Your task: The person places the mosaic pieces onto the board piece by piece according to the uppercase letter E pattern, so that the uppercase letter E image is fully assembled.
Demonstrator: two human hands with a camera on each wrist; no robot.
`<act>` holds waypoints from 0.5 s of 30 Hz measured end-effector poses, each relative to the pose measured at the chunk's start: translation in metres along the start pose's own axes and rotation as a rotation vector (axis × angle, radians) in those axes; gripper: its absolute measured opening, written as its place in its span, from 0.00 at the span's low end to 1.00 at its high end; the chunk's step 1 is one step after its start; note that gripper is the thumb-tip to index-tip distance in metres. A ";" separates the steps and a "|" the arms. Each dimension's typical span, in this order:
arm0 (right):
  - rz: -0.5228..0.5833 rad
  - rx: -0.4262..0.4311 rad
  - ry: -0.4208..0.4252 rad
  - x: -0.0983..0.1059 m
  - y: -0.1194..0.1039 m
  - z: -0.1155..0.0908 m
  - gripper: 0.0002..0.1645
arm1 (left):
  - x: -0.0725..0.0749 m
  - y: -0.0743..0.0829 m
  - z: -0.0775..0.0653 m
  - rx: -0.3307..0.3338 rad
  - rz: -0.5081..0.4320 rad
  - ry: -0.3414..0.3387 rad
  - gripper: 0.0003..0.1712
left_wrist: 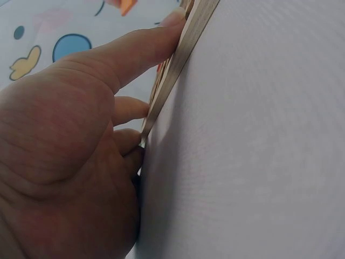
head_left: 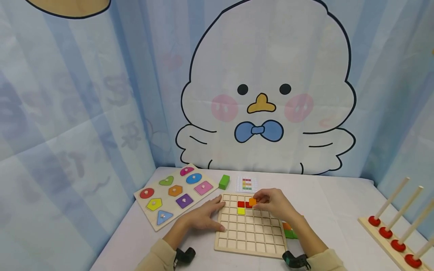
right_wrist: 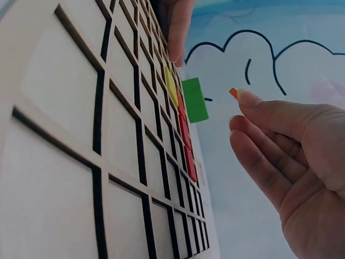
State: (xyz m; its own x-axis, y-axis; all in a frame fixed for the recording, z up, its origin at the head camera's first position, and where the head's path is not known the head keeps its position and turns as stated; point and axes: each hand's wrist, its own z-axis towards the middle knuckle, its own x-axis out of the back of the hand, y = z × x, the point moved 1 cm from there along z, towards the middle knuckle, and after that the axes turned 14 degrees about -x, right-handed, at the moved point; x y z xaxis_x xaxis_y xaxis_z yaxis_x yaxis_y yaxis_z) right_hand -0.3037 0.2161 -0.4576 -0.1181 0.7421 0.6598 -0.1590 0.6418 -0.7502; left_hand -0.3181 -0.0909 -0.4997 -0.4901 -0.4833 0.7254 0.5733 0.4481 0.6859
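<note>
Between thumb and fingertips my right hand [head_left: 276, 204] pinches a small orange square tile [head_left: 252, 202], held above the far part of the wooden grid board [head_left: 251, 253]. Red tiles [head_left: 241, 204] sit in a row of its cells, partly covered by the orange tile in the head view. A yellow tile [head_left: 241, 211] fills the cell on the near side of the leftmost red one. My left hand [head_left: 203, 216] rests at the board's left edge, thumb [left_wrist: 145, 51] and fingers extended and touching the rim.
A pattern card [head_left: 246, 184] and a green block [head_left: 224, 182] lie beyond the board. To the left is a shape puzzle [head_left: 159, 191] with knobbed pieces. Orange and green pieces [head_left: 289, 234] lie by my right forearm. A peg stand [head_left: 383, 239] with red rings stands far right.
</note>
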 end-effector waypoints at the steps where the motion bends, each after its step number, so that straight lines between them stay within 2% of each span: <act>1: 0.000 0.006 -0.006 -0.001 -0.001 0.000 0.13 | 0.000 0.000 0.000 -0.001 0.000 -0.001 0.56; 11: -0.040 0.026 -0.039 -0.015 -0.005 0.002 0.11 | 0.000 0.000 0.000 0.008 0.000 -0.007 0.56; 15: -0.053 0.037 -0.080 -0.020 -0.008 0.002 0.12 | 0.001 0.001 0.000 0.015 0.008 -0.009 0.56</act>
State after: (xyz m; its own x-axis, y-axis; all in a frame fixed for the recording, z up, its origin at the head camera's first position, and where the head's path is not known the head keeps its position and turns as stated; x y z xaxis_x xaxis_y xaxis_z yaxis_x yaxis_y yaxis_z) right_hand -0.3022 0.1958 -0.4653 -0.1867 0.6884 0.7009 -0.2026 0.6711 -0.7131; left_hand -0.3175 -0.0907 -0.4985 -0.4913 -0.4731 0.7313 0.5677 0.4629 0.6808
